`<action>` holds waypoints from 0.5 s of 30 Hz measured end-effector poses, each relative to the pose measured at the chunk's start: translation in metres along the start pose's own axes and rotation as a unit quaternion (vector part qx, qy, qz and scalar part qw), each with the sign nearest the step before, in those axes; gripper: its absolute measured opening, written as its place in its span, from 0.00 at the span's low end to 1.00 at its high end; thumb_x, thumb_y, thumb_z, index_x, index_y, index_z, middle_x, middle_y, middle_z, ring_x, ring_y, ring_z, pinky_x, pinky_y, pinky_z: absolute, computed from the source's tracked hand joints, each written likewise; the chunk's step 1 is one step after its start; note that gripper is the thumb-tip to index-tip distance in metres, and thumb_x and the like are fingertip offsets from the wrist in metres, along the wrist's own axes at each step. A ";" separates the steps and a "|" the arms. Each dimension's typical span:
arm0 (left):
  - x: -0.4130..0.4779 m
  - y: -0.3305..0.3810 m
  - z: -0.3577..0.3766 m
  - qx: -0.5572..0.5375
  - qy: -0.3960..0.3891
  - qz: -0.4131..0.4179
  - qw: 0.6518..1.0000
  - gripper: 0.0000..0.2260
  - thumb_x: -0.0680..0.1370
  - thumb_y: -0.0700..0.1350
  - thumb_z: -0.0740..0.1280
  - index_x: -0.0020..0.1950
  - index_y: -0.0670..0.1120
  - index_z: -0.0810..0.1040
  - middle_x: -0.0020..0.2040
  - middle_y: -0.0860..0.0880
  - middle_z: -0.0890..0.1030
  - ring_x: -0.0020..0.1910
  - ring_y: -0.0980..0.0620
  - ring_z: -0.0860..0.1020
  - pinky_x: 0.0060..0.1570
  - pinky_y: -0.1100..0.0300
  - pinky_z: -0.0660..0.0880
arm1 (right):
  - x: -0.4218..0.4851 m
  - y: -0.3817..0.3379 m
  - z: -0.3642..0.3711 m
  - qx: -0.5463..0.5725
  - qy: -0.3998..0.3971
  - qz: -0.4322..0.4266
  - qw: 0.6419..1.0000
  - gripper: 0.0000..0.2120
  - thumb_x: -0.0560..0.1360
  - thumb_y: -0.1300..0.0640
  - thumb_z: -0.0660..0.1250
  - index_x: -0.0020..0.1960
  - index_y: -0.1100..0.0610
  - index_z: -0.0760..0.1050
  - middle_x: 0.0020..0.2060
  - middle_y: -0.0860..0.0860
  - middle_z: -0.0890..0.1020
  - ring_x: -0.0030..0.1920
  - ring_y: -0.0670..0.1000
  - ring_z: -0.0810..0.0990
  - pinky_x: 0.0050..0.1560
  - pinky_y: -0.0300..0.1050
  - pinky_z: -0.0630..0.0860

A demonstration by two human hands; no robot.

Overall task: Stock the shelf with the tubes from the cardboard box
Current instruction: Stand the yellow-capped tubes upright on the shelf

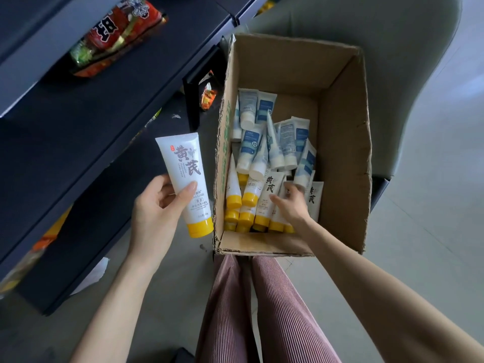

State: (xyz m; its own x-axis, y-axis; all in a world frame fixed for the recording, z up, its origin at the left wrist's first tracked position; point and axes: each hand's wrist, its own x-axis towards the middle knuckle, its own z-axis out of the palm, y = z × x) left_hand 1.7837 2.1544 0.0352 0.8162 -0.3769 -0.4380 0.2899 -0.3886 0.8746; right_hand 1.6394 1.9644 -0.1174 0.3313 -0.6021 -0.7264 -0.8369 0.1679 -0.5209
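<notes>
From the head camera, the left grip (157, 205) was closed round a white tube (180, 163) with large dark characters. The thumb lay across the front of the tube and the fingers were behind it. The tube was upside down, with its yellow cap (200, 229) at the bottom, and was held just left of the cardboard box (343, 142), in front of the dark shelf (78, 121).

The box stood open on the grey floor (432, 205), close beside the shelf. In it lay a loose heap of blue-labelled tubes (251, 145) with white caps toward the far side, and a row of yellow-capped tubes (250, 197) along the near side. The right grip (290, 203) reached down into the box and touched the yellow-capped tubes. Its fingertips were blurred, so I could not tell whether it had closed on one.

Red and green snack packets (115, 32) lay on an upper level of the shelf. The person's striped pink trousers (262, 310) showed below the box.
</notes>
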 end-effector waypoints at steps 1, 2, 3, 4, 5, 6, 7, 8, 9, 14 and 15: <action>0.001 -0.001 -0.001 -0.001 0.002 -0.003 1.000 0.06 0.75 0.44 0.69 0.50 0.53 0.78 0.44 0.59 0.83 0.46 0.63 0.80 0.45 0.71 0.74 | 0.003 -0.002 0.000 0.010 0.000 0.000 1.000 0.27 0.74 0.54 0.69 0.70 0.57 0.66 0.65 0.56 0.70 0.62 0.55 0.74 0.65 0.54 0.72; 0.001 -0.002 -0.001 -0.001 0.004 -0.005 1.000 0.06 0.75 0.44 0.69 0.50 0.53 0.78 0.44 0.59 0.83 0.46 0.63 0.80 0.44 0.72 0.74 | 0.004 -0.004 0.001 0.024 -0.002 0.002 1.000 0.25 0.74 0.55 0.70 0.68 0.57 0.68 0.64 0.57 0.72 0.59 0.54 0.76 0.63 0.53 0.73; 0.002 -0.002 -0.002 0.001 0.005 -0.006 1.000 0.06 0.75 0.44 0.69 0.50 0.53 0.78 0.45 0.58 0.83 0.46 0.64 0.80 0.44 0.72 0.74 | 0.006 -0.006 0.002 0.039 -0.005 0.004 0.999 0.23 0.73 0.56 0.70 0.66 0.58 0.69 0.62 0.57 0.73 0.57 0.53 0.77 0.61 0.50 0.75; 0.002 -0.003 -0.002 0.002 0.007 -0.007 1.000 0.06 0.75 0.44 0.69 0.50 0.52 0.78 0.45 0.57 0.83 0.46 0.64 0.80 0.44 0.72 0.74 | 0.007 -0.008 0.003 0.052 -0.011 0.006 0.999 0.21 0.73 0.58 0.70 0.64 0.59 0.70 0.61 0.58 0.75 0.54 0.52 0.77 0.56 0.47 0.77; 0.002 -0.003 -0.002 0.002 0.007 -0.007 1.000 0.06 0.75 0.44 0.69 0.51 0.52 0.78 0.46 0.56 0.83 0.46 0.64 0.80 0.44 0.72 0.74 | 0.007 -0.009 0.004 0.068 -0.019 0.003 0.998 0.19 0.73 0.60 0.70 0.62 0.60 0.71 0.59 0.58 0.77 0.52 0.51 0.78 0.51 0.42 0.77; 0.003 -0.003 -0.002 0.002 0.009 -0.009 1.000 0.06 0.75 0.44 0.69 0.51 0.52 0.77 0.46 0.56 0.83 0.46 0.64 0.80 0.44 0.72 0.74 | 0.007 -0.012 0.005 0.087 -0.026 0.003 0.996 0.18 0.73 0.61 0.70 0.61 0.62 0.71 0.58 0.58 0.78 0.50 0.50 0.79 0.46 0.37 0.77; 0.003 -0.003 -0.001 0.000 0.011 -0.010 1.000 0.06 0.75 0.44 0.69 0.51 0.51 0.77 0.47 0.55 0.83 0.46 0.64 0.80 0.44 0.72 0.74 | 0.006 -0.014 0.007 0.112 -0.034 0.007 0.993 0.20 0.73 0.62 0.71 0.62 0.64 0.70 0.57 0.58 0.79 0.49 0.49 0.79 0.42 0.35 0.76; 0.004 -0.003 0.000 -0.003 0.014 -0.011 1.000 0.06 0.75 0.44 0.69 0.51 0.51 0.77 0.47 0.55 0.82 0.45 0.64 0.80 0.44 0.73 0.74 | 0.006 -0.015 0.010 0.135 -0.038 0.018 0.990 0.23 0.72 0.62 0.71 0.64 0.64 0.67 0.58 0.57 0.79 0.50 0.50 0.79 0.42 0.36 0.76; 0.004 -0.003 0.001 -0.006 0.015 -0.013 1.000 0.06 0.75 0.44 0.69 0.51 0.51 0.77 0.47 0.55 0.82 0.45 0.64 0.80 0.44 0.72 0.74 | 0.006 -0.015 0.013 0.151 -0.039 0.030 0.987 0.26 0.72 0.61 0.72 0.66 0.63 0.65 0.58 0.58 0.78 0.52 0.51 0.79 0.45 0.39 0.77; 0.005 -0.002 0.003 -0.007 0.010 -0.013 1.000 0.06 0.75 0.45 0.69 0.51 0.52 0.77 0.46 0.56 0.83 0.46 0.63 0.80 0.46 0.70 0.75 | 0.004 -0.017 0.022 0.091 -0.024 0.035 0.995 0.29 0.73 0.57 0.71 0.68 0.60 0.60 0.61 0.55 0.75 0.60 0.55 0.77 0.60 0.50 0.75; 0.006 -0.002 0.003 -0.007 0.010 -0.012 1.000 0.06 0.75 0.45 0.69 0.50 0.53 0.77 0.45 0.56 0.83 0.46 0.63 0.80 0.46 0.70 0.75 | 0.003 -0.018 0.022 0.061 -0.022 0.029 0.997 0.28 0.74 0.55 0.71 0.67 0.60 0.61 0.61 0.55 0.76 0.60 0.55 0.77 0.60 0.50 0.75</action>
State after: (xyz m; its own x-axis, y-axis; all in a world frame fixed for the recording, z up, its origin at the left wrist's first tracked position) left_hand 1.7862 2.1504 0.0307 0.8184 -0.3509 -0.4551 0.3165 -0.3857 0.8666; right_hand 1.6652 1.9763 -0.1199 0.3053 -0.5539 -0.7746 -0.7968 0.2969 -0.5263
